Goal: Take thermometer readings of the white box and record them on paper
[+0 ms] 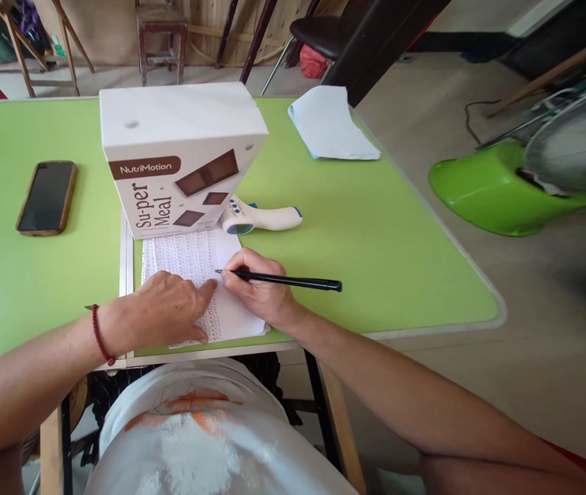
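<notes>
My right hand (260,287) grips a black pen (293,280), its tip on or just above a sheet of paper (235,313) covered partly in rows of small handwriting. The right side of the sheet is blank. Resting on the written part is my left hand (169,309), palm down, index finger stretched toward the pen tip and thumb apart. Other sheets seem to lie beneath the top one. Just beyond the paper stands a white and brown NutriMotion box (184,158), close to the sheet's far edge. A white handheld thermometer (266,217) lies beside the box's right side.
A phone (46,198) lies on the green table (385,254) at the left. Folded white paper (331,124) sits near the far right edge. Off the table at the right are a bright green plastic object (499,196) and, behind, a wooden stool (162,34).
</notes>
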The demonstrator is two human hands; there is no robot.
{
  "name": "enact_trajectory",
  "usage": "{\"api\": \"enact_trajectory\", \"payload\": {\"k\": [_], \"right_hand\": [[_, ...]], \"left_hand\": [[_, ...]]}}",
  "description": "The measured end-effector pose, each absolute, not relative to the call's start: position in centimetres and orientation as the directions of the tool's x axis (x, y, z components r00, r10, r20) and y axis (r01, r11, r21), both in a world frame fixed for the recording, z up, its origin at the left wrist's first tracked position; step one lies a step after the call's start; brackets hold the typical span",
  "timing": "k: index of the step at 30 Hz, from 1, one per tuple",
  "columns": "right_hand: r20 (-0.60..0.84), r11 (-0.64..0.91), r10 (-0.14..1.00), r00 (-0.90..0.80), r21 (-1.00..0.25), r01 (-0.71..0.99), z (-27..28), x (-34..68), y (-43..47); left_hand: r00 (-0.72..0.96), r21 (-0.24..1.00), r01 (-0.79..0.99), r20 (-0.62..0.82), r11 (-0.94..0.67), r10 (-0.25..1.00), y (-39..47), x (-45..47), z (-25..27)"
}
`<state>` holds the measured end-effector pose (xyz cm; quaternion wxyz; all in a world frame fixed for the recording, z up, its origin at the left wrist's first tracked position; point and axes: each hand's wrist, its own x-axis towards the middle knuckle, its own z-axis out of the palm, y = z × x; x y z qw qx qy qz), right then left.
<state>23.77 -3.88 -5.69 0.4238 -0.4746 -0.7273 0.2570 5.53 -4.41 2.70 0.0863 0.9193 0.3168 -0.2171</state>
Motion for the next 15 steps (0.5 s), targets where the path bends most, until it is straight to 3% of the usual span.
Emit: {"api": "enact_trajectory", "payload": {"k": [15], "right_hand": [[0.425,0.473,0.881,-0.209,-0.761,0.445,-5.69,23.84,-3.89]], "left_hand": [[0.707,0.039,0.622,-0.458,-0.782,0.539,-4.28,5.38,2.54]]}}
